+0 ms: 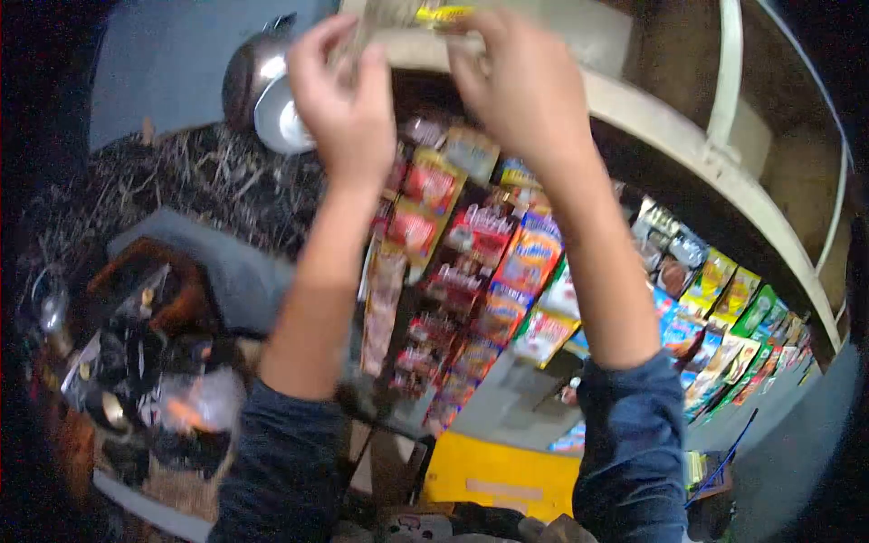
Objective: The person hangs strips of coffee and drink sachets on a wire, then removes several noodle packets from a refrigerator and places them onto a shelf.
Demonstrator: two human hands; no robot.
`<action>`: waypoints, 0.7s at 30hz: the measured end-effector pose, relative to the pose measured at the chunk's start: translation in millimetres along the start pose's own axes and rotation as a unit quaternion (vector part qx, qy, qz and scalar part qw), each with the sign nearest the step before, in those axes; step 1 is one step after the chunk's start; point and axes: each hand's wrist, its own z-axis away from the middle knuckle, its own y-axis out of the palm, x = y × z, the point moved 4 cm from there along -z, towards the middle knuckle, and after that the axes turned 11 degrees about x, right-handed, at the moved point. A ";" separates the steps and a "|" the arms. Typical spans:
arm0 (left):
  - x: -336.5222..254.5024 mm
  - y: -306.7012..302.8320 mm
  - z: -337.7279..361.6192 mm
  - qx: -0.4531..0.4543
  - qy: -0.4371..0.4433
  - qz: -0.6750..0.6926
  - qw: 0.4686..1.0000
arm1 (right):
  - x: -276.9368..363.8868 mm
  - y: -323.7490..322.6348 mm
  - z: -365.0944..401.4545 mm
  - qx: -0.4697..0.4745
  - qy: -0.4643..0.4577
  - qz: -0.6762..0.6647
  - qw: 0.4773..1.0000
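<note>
Both hands are raised at the top of the view, in front of a pale curved shelf edge (634, 110). My left hand (348, 100) has its fingers curled with the thumb and fingertips apart, and nothing clear shows between them. My right hand (525, 77) pinches at a small yellow packet (444, 14) near the top edge; the fingertips are blurred. Below and between the arms hang strips of sachets, among them red packets (430, 184) and orange and blue packets (531, 252).
A metal pot (249, 81) and a shiny bowl (279, 118) stand at the upper left. Yellow packets (711, 282) and green ones hang at the right. A bright yellow panel (498, 471) is low in the middle. Dark bags (136, 362) lie at the lower left.
</note>
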 end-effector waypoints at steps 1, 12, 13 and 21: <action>-15.0 -21.5 34.6 -0.029 -0.072 0.037 0.996 | 12.1 2.3 48.1 -0.069 -0.068 -0.076 0.992; -174.4 -207.7 384.7 0.168 -0.605 -0.095 0.773 | 128.4 51.5 440.7 0.507 0.252 -0.703 0.431; -194.0 -214.5 387.9 0.159 -0.606 -0.113 0.772 | 134.3 48.6 445.4 0.504 0.244 -0.717 0.416; -285.4 -233.9 383.6 0.097 -0.634 -0.129 0.756 | 201.0 66.6 482.9 0.513 0.187 -0.762 0.348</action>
